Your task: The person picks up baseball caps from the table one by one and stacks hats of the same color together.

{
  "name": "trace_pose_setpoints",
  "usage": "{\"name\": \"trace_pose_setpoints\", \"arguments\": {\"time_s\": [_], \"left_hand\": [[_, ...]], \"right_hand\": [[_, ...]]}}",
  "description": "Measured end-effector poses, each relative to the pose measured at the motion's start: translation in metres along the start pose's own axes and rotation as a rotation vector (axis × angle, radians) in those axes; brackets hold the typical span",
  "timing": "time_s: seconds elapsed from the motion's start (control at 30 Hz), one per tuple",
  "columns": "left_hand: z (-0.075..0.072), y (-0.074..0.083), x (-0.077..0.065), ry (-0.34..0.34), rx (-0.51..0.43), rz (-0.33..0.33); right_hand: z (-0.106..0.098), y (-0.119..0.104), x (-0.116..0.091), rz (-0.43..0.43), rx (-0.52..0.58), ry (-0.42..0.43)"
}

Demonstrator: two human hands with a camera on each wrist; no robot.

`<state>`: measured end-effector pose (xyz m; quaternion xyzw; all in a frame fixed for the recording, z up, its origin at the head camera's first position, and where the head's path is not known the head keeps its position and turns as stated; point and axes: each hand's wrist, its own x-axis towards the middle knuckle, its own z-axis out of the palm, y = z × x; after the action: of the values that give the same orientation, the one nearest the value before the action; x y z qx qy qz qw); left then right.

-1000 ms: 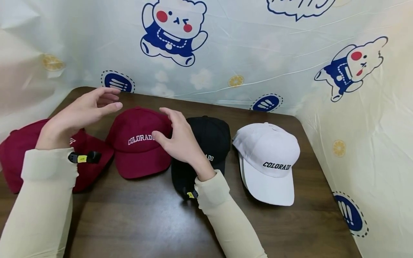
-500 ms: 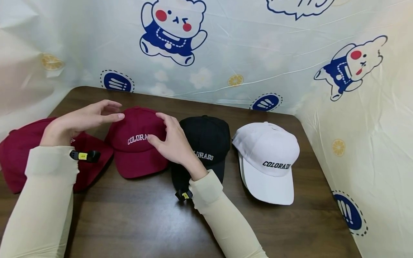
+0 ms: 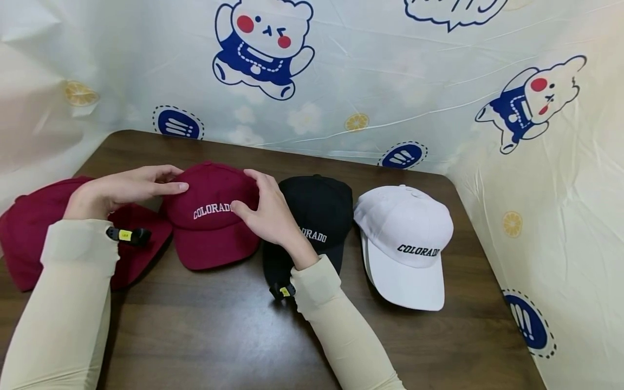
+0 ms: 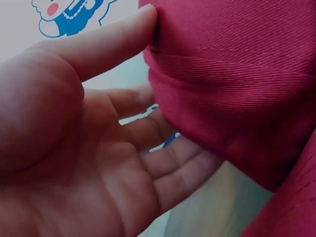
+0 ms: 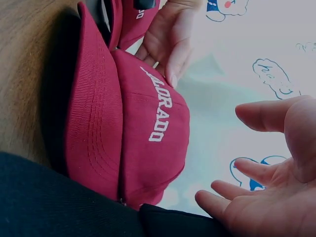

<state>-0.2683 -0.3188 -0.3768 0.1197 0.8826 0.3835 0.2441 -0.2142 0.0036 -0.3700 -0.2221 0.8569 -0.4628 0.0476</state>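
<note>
A maroon cap [image 3: 209, 189] with white COLORADO lettering stands on the table, brim toward me. My left hand [image 3: 131, 187] is at its left side. In the left wrist view that hand's thumb [image 4: 118, 42] meets the crown's edge, and the loosely extended fingers [image 4: 168, 158] pass behind the cloth. My right hand [image 3: 273, 214] is spread, overlapping the maroon cap's right side from above; the right wrist view shows a gap between it [image 5: 276, 177] and the crown. Its lower fingers come close to the black cap [image 3: 317, 206], partly hidden beneath this hand and wrist.
Another maroon cap [image 3: 34, 227] lies at the far left, partly behind my left forearm. White caps [image 3: 404, 233], one nested in another, stand to the right. A patterned curtain [image 3: 341, 65] hangs behind the brown table [image 3: 205, 330].
My left hand has come down to the maroon cap's left side. The right hand moved left, then back right, and the black cap has shifted slightly right.
</note>
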Motion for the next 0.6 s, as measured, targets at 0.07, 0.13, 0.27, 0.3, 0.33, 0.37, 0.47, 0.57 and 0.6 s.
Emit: {"name": "trace_pose_setpoints", "arguments": {"time_s": [0.07, 0.13, 0.27, 0.3, 0.33, 0.37, 0.47, 0.57, 0.6], "left_hand": [[0.0004, -0.0028, 0.0015, 0.005, -0.013, 0.013], [0.0003, -0.0051, 0.0025, 0.001, -0.033, 0.026], [0.0002, -0.0089, 0.0026, -0.014, -0.055, 0.039], [0.0002, -0.0092, 0.0022, -0.016, -0.056, 0.042], [0.0001, -0.0092, 0.0014, -0.016, -0.054, 0.042], [0.0, -0.009, 0.0007, -0.018, -0.051, 0.043], [-0.0015, -0.0084, -0.0024, -0.03, -0.052, 0.041], [-0.0027, -0.0063, -0.005, -0.051, -0.059, 0.041], [-0.003, -0.0057, -0.0057, -0.057, -0.056, 0.042]], "right_hand": [[0.0007, 0.0007, 0.0003, -0.003, -0.003, -0.002], [0.0012, 0.0009, 0.0005, -0.003, -0.007, -0.004], [0.0021, 0.001, 0.0009, -0.006, -0.015, -0.008], [0.0023, 0.0008, 0.0008, -0.006, -0.018, -0.009], [0.0027, 0.0008, 0.0008, -0.007, -0.021, -0.011], [0.003, 0.0007, 0.0009, -0.008, -0.023, -0.013], [0.0042, 0.0004, 0.0009, -0.01, -0.035, -0.023], [0.0055, 0.0001, 0.0008, -0.006, -0.051, -0.037], [0.006, 0.0002, 0.0006, -0.005, -0.055, -0.041]]}}
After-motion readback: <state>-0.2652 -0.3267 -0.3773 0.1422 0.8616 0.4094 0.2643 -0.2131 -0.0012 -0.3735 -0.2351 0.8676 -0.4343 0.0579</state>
